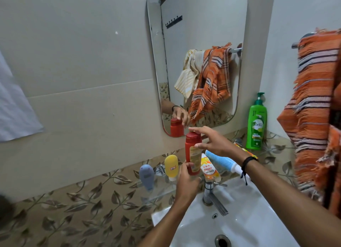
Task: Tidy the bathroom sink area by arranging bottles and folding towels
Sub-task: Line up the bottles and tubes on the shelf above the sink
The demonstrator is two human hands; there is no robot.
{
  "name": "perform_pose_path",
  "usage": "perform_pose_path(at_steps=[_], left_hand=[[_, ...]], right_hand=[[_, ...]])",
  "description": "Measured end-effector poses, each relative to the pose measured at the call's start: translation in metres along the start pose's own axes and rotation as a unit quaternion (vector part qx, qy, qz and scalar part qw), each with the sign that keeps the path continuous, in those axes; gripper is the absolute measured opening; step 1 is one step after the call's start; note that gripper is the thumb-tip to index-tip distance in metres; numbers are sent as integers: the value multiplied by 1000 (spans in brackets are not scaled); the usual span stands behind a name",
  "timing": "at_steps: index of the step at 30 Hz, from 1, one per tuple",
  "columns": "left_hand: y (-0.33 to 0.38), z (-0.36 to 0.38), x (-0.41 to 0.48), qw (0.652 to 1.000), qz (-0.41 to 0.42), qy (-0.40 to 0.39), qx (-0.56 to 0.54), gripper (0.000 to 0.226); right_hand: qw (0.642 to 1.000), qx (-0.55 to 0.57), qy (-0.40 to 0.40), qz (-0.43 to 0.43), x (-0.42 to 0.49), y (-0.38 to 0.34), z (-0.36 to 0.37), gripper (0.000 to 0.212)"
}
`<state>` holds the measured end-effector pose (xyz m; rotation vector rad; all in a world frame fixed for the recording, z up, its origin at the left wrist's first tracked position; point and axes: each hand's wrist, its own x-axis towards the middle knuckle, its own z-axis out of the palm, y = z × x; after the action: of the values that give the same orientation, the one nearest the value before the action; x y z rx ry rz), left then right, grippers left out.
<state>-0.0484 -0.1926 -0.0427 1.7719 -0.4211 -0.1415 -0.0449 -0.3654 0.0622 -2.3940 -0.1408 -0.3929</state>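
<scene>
Tiled wall and mirror back a crowded glass shelf. Left hand grasps the red bottle low, upright above the shelf; right hand, fingers spread, steadies its cap. Setting it down could topple the tube beside it into the sink.

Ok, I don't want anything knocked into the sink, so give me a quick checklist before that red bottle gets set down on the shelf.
1. Left hand grips the red bottle at its base: ok.
2. Right hand steadies its cap and side: ok.
3. Bottle upright: ok.
4. Free spot on the glass shelf between the yellow bottle and the orange tube: cannot tell, the hands hide it.
5. Neighbours standing steady: not ok, the blue tube lies slanted.
</scene>
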Motion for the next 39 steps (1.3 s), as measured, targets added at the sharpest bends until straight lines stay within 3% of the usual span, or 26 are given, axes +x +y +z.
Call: perform_pose_path(at_steps=[3,9,12,17,23,32,39], left_hand=[[-4,1,0,1000,7,4,9,51],[-13,1,2,998,30,-2,51,46],[-16,2,4,996,30,-4,80,43],[-17,9,-6,994,32,27,102,37],[-11,25,-30,985,43,93,138,28],[2,49,-18,977,150,-31,145,33],[23,79,13,971,103,-105,190,59]], right_hand=[[999,31,37,15,-9,8,-1,74],[987,2,146,68,-50,39,-14,48],[979,-83,135,127,-78,65,-16,49],[956,-193,81,206,-116,89,2,77],[958,-129,159,202,-129,103,20,58],[947,5,290,135,-116,67,-22,32],[962,-7,251,110,-74,51,-55,21]])
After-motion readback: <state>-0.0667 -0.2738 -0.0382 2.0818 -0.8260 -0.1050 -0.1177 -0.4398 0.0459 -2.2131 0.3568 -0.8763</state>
